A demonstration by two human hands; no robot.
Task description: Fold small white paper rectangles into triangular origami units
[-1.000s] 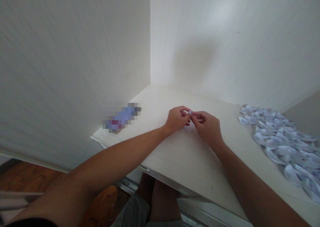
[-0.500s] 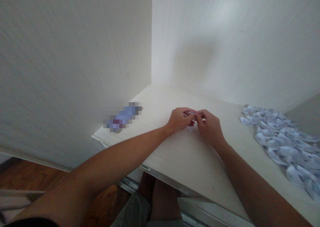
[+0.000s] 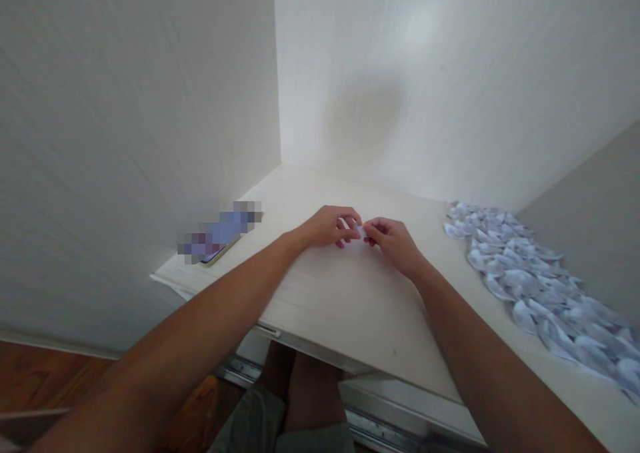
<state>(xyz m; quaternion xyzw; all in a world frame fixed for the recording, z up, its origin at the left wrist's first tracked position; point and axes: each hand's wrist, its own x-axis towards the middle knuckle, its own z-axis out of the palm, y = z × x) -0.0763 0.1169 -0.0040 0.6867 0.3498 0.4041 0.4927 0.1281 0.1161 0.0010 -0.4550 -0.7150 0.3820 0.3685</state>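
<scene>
Over the middle of the white tabletop (image 3: pixel 325 293), my hands are close together with a small whitish piece, seemingly paper (image 3: pixel 361 232), between them. My left hand (image 3: pixel 323 226) has its thumb and fingers bent around the left side of that piece. From the other side, my right hand (image 3: pixel 397 245) pinches it between thumb and fingertips. The piece is small and partly covered by fingers, so its exact shape cannot be made out.
Along the right side lies a spread heap of white, folded paper-like pieces (image 3: pixel 520 273). A phone-like flat object (image 3: pixel 220 233), mostly pixelated, rests at the left beside the side wall (image 3: pixel 150 106). A back wall (image 3: pixel 400 106) closes off the far side.
The view has swung slightly right, so everything sits further left. My fingers have shifted on the small piece, and more of it shows between my hands.
</scene>
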